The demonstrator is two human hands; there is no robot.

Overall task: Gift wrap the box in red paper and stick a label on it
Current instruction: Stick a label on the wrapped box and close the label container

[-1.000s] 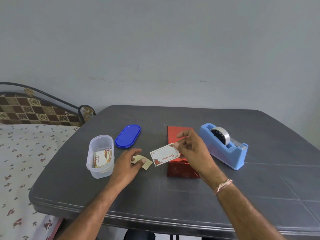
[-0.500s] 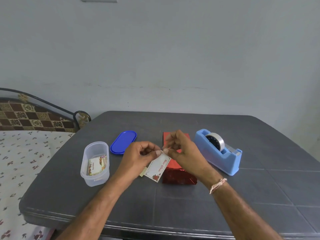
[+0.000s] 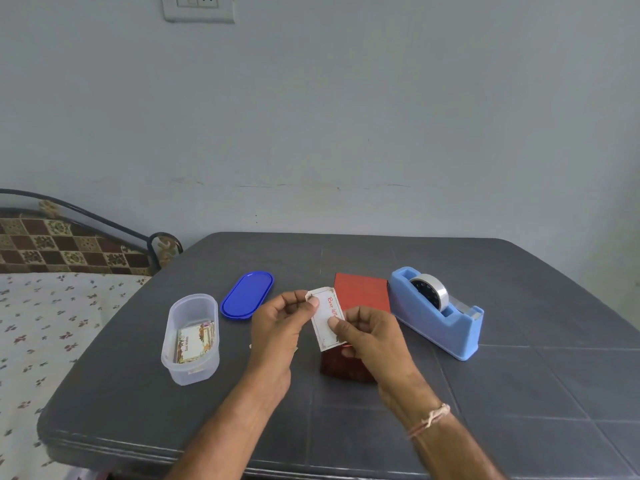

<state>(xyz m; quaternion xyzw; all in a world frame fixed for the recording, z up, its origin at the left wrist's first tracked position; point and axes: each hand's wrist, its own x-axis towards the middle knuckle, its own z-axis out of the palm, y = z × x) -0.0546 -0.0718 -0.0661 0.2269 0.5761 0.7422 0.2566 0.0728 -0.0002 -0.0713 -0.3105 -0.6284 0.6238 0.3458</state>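
Note:
A box wrapped in red paper (image 3: 362,293) lies on the dark grey table (image 3: 519,393), partly hidden behind my hands. Both hands hold a white label (image 3: 325,317) with red lettering upright in front of the box. My left hand (image 3: 280,327) pinches the label's top left corner. My right hand (image 3: 372,337) pinches its right edge lower down.
A light blue tape dispenser (image 3: 440,311) stands right of the box. A clear plastic tub (image 3: 192,337) with more labels sits at the left, its blue lid (image 3: 247,294) beside it. A bed with floral sheet (image 3: 45,323) borders the table's left side.
My left hand left the backing scrap on the table and came to the label. Both hands now hold it, turned upright and raised over the box. The camera tilted up.

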